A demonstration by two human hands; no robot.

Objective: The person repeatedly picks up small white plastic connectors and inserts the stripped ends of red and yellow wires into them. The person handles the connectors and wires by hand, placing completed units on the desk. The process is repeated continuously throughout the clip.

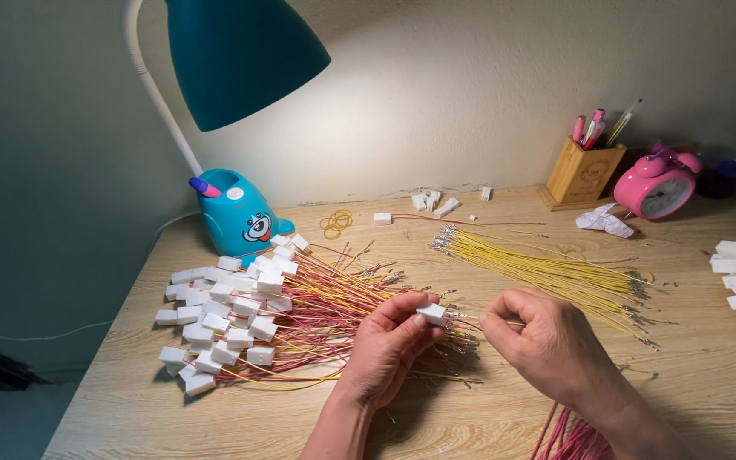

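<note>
Both hands sit low at six o'clock. Left hand (385, 345) pinches a small white plug (432, 313) with its fingertips closed tight. Right hand (543, 341) has fingers curled narrow around a thin yellow wire (470, 319) touching the plug. At nine o'clock lies a pile of white plugs with red and yellow wires (240, 319). Loose yellow wires (547, 271) lie at two o'clock.

Between the left hand's (385, 341) fingertips (415, 313) is showing a small white connector housing (432, 313) of smooth, matt plastic. A thin wire with glossy yellow insulation (508, 322) is running out from the right hand's (538, 336) fingers. Beneath both hands the wooden desk (692, 375) is looking matt and grained. Beyond the fingers, bare metal terminals (446, 238) are glinting on the yellow wire bundle (547, 271).
</note>
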